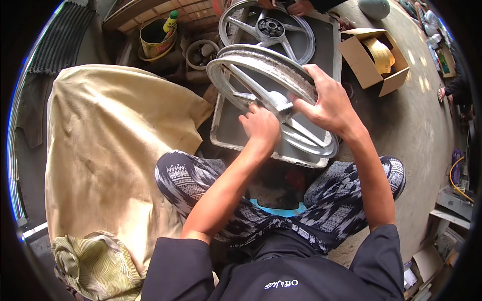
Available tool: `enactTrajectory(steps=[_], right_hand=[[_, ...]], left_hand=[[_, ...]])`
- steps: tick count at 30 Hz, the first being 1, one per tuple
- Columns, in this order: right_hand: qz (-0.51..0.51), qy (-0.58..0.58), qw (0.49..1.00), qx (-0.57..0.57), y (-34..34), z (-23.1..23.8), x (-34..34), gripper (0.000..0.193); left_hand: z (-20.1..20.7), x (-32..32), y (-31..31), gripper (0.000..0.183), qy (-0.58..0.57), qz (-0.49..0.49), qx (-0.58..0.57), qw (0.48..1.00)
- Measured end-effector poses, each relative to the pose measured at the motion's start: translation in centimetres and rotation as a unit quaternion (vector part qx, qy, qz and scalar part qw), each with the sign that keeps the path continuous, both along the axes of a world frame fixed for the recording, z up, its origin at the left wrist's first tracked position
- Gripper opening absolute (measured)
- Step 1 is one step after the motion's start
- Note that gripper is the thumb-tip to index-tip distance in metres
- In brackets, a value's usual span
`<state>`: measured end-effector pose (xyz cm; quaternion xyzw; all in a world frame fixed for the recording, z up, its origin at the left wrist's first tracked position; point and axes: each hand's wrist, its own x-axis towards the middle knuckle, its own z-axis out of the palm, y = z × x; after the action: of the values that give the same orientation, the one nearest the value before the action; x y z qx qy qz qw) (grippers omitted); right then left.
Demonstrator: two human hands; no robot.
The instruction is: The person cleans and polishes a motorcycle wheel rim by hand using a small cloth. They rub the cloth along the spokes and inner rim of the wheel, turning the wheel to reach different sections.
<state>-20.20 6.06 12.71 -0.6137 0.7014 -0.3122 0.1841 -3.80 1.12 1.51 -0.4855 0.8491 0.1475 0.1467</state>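
Note:
Tilted over a grey tray (217, 131) is a silver alloy motorcycle wheel rim (251, 80) with broad spokes and a dirty outer channel. My right hand (329, 103) grips its edge at the right, with fingers over the outer channel and thumb on the near side. My left hand (261, 128) is closed, its curled fingers pressed in among the spokes near the hub. Whatever those fingers may hold is hidden. A second alloy wheel rim (291, 47) lies at the far end of the tray. Another person's hands (300, 7) are at its far edge.
A cardboard box (359, 55) holding a yellow roll stands right of the tray. To its left are a bucket (150, 47) with a yellow bottle (170, 21) and a round tub (193, 61). A tan cloth (110, 135) covers something bulky at left. Another person's hand (441, 94) shows far right.

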Motion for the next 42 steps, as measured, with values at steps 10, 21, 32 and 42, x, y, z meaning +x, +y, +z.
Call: enactTrajectory(steps=[10, 21, 32, 42], right_hand=[[0.008, -0.041, 0.999, -0.005, -0.4, 0.2, 0.2, 0.065], [-0.017, -0.010, 1.000, -0.013, -0.1, -0.2, 0.8, 0.062], [-0.036, -0.017, 0.999, -0.001, -0.5, 0.2, 0.0, 0.063], [-0.053, -0.018, 0.998, 0.007, -0.3, -0.3, -0.5, 0.064]], left_hand=[[-1.9, -0.5, 1.5, 0.039, 0.007, 0.000, -0.131, 0.991], [-2.6, -0.4, 4.0, 0.038, 0.051, 0.010, -0.183, 0.982], [-3.0, -0.9, 2.1, 0.053, 0.063, -0.018, -0.191, 0.979], [-3.0, -0.7, 3.3, 0.067, 0.039, -0.025, -0.197, 0.979]])
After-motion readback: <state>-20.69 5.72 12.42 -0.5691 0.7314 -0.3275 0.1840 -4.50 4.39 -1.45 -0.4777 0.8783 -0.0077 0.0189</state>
